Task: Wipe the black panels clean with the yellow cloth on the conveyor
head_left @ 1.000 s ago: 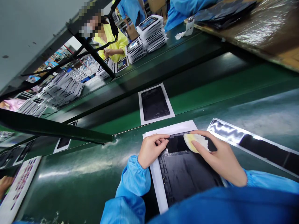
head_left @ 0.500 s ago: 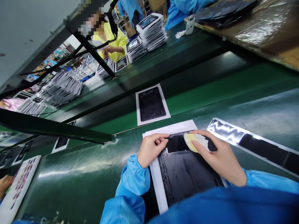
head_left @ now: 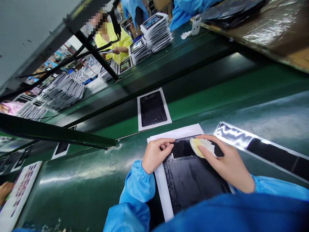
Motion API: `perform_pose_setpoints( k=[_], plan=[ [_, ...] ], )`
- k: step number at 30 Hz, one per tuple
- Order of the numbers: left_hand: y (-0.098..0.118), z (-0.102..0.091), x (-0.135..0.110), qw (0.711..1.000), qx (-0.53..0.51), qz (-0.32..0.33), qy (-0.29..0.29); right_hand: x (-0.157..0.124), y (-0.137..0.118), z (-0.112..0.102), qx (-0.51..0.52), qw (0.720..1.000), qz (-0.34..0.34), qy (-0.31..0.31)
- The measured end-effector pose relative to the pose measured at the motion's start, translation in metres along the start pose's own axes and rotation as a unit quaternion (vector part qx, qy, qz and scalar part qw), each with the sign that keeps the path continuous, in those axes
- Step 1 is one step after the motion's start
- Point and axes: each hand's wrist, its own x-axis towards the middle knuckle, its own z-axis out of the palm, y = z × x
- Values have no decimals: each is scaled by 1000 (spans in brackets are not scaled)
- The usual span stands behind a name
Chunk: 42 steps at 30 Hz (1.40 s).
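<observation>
In front of me a black tablet housing point(head_left: 193, 180) lies on white paper point(head_left: 164, 196), its lower part hidden by my blue clothing. My left hand point(head_left: 156, 153) is closed, its thumb and forefinger pinched at the housing's upper left corner. Between the thumb and fingers of my right hand point(head_left: 227, 161) is a yellow and white wiping pad point(head_left: 201, 148). That pad rests on a smooth black strip point(head_left: 182, 148) across the housing's upper end.
Beyond the bench, another housing point(head_left: 154, 108) rides on the green conveyor belt point(head_left: 205, 100). A strip of black film sheets point(head_left: 267, 151) lies to the right. At left are a metal bar point(head_left: 60, 130), a printed sheet point(head_left: 23, 190) and another person's hand point(head_left: 6, 190). Stacks point(head_left: 156, 33) stand across the belt.
The housing on the belt has shifted slightly left, as have those farther left. Across the belt, the person in yellow now holds a flat piece lower down. Both my hands look unmoved.
</observation>
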Motion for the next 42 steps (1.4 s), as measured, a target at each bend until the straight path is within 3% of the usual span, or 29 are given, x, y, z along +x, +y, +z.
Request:
perform_pose_setpoints(
  k=[15, 20, 27, 42],
  plan=[
    [0, -1, 0, 1000, 21, 0, -5, 1, -2, 1, -34, 998, -44, 0],
    [5, -1, -1, 997, 75, 14, 2, 0, -2, 1, -57, 997, -55, 5],
    [4, 3, -5, 989, 145, 22, 15, -1, 1, 3, -63, 997, -52, 2],
    [5, 4, -7, 981, 188, 33, 21, -1, 2, 3, -62, 997, -49, -3]
  ],
)
